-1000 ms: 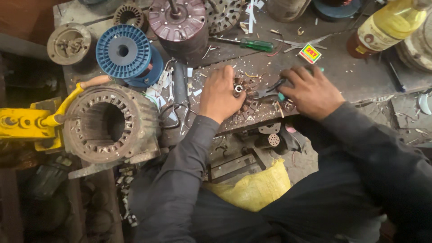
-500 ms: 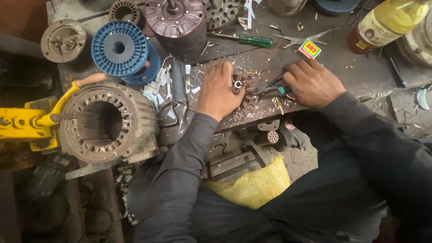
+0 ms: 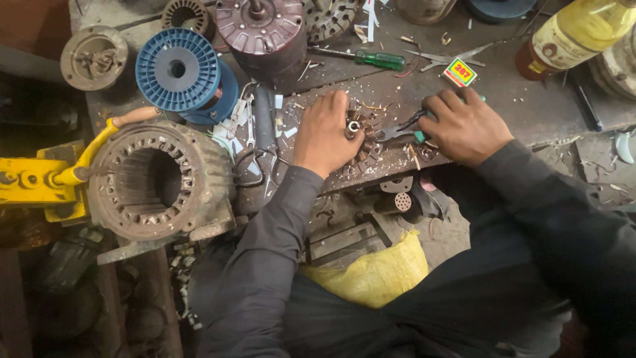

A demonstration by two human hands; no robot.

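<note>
Rotor (image 3: 358, 136), near the worktop's (image 3: 530, 106) front edge, we pin under our grasping left hand (image 3: 324, 136) while our right hand (image 3: 464, 126) clasps pliers (image 3: 397, 130); next, careful tugging likely.

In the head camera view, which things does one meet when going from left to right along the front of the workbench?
Yellow tool → large motor stator housing → left hand on a small wound rotor → pliers → right hand.
</note>
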